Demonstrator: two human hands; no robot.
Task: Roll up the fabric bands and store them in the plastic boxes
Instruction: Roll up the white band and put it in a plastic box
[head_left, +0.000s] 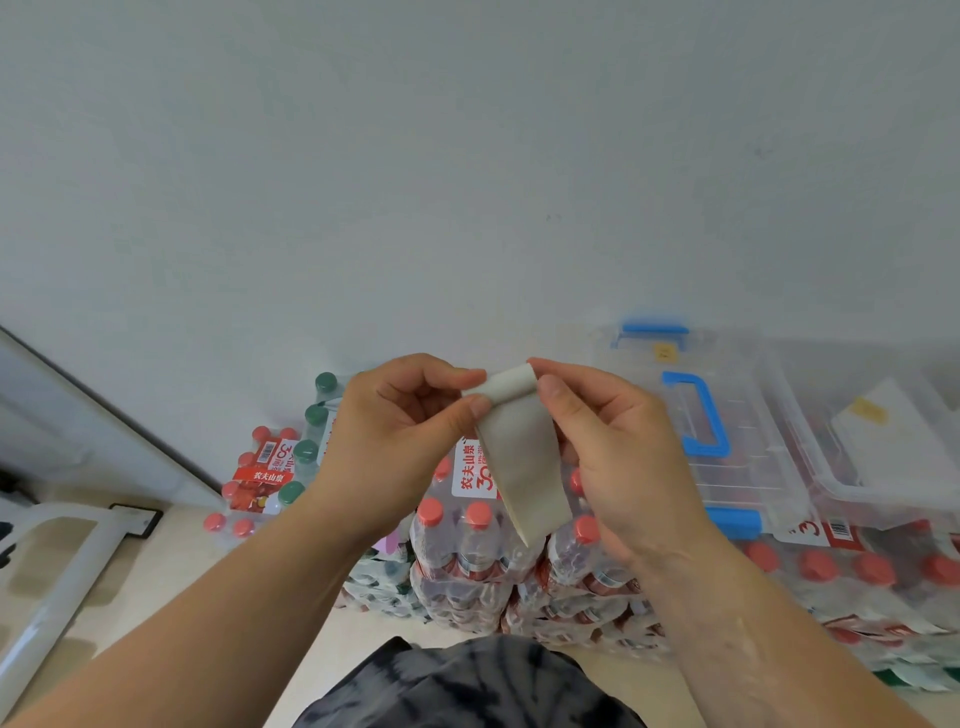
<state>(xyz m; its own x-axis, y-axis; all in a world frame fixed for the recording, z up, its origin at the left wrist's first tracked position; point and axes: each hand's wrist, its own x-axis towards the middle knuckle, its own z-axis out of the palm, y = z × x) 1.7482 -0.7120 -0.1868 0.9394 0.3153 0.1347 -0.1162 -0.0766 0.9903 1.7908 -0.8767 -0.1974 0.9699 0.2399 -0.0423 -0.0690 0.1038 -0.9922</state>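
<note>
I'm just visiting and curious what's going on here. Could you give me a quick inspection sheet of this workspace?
Surface: no table seen; pale floor with shrink-wrapped bottle packs stacked on it.
Job's things: beige fabric band, top end curled over, rest hanging; clear plastic boxes with blue handles atop the packs.
Clutter: white frame at left.
Grippers: left hand and right hand both pinch the band's top end.
Cables: nothing seen.
Surroundings: plain pale wall.

There are 2 hands (395, 441) (618, 452), 1 fabric band (519, 467), 2 plastic boxes (753, 447) (883, 467) and bottles (478, 540) past counting.
</note>
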